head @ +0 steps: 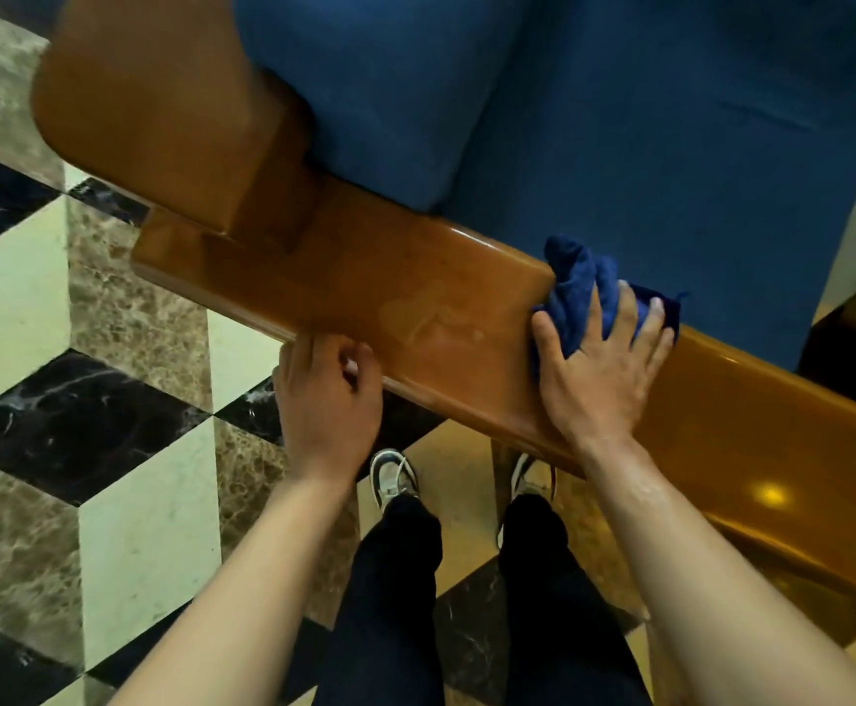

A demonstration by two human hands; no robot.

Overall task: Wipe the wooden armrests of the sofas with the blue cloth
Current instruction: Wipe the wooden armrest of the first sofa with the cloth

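Note:
A glossy wooden armrest [364, 282] runs diagonally from the middle left down to the right edge. My right hand [604, 369] lies flat on it with fingers spread, pressing a crumpled blue cloth [581, 287] onto the wood. My left hand [329, 394] sits at the armrest's near edge, fingers curled against the wood, holding nothing else. A pale smear [431, 323] shows on the wood between my hands.
The sofa's blue cushions [619, 119] fill the top right behind the armrest. A thicker wooden block [160, 109] rises at the armrest's left end. Below lies a patterned marble floor [84, 374]; my legs and shoes [392, 479] stand close under the armrest.

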